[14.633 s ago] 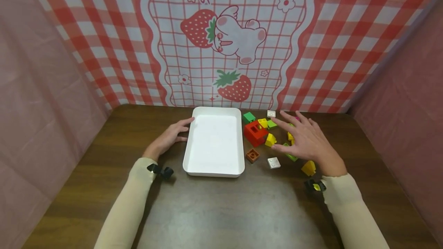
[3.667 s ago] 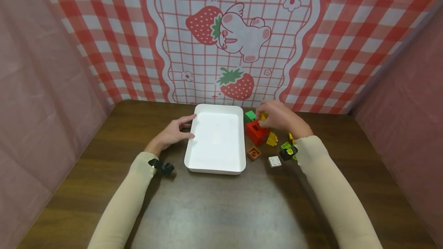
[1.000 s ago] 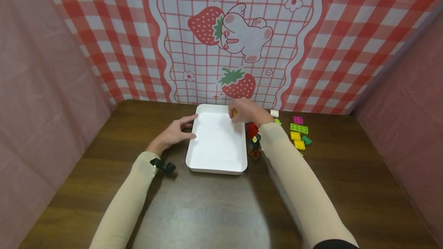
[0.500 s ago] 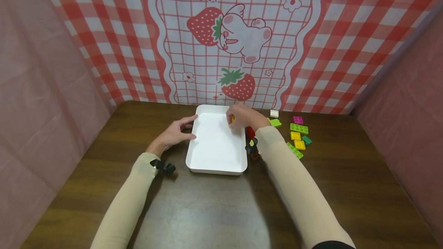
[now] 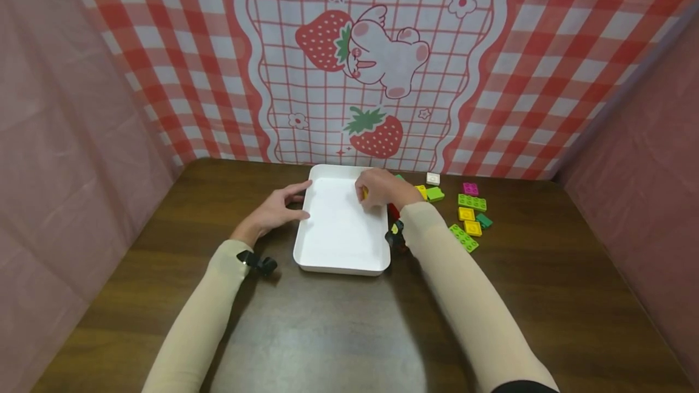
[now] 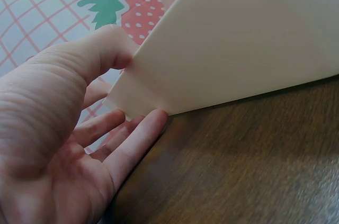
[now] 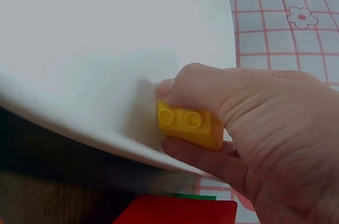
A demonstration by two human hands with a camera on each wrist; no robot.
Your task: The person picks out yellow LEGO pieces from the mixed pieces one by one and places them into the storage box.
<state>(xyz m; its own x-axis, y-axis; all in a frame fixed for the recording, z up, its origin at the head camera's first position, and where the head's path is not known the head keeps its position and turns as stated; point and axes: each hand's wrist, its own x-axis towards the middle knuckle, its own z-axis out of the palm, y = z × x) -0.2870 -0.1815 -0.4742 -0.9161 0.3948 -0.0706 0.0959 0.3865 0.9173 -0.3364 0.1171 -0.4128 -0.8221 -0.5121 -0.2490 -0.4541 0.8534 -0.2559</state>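
- Big change: the right hand had left the loose pieces and swung across to the white tray. A few seconds earlier it was over by the red block with something yellow in its fingers.
- So the yellow block was now inside the tray walls, low by the right side toward the far end — thumb and fingers pinching it, two studs facing the wrist cam. Couldn't tell if it touched the tray floor.
- Compared with half a second earlier, the right hand had only shifted slightly, so I'd say the carry was basically done and the letting-go wasn't.
- The left hand hadn't really budged: fingers spread, thumb and fingertips touching the tray's left edge. Looked like a steadying touch, not a hard grip. The hands were well apart, one at each side.
- The rest sat on the table to the right — white piece, magenta brick, a long lime brick and more. The red block was just outside the tray, mostly behind the right wrist. So plenty remained outside, imo.
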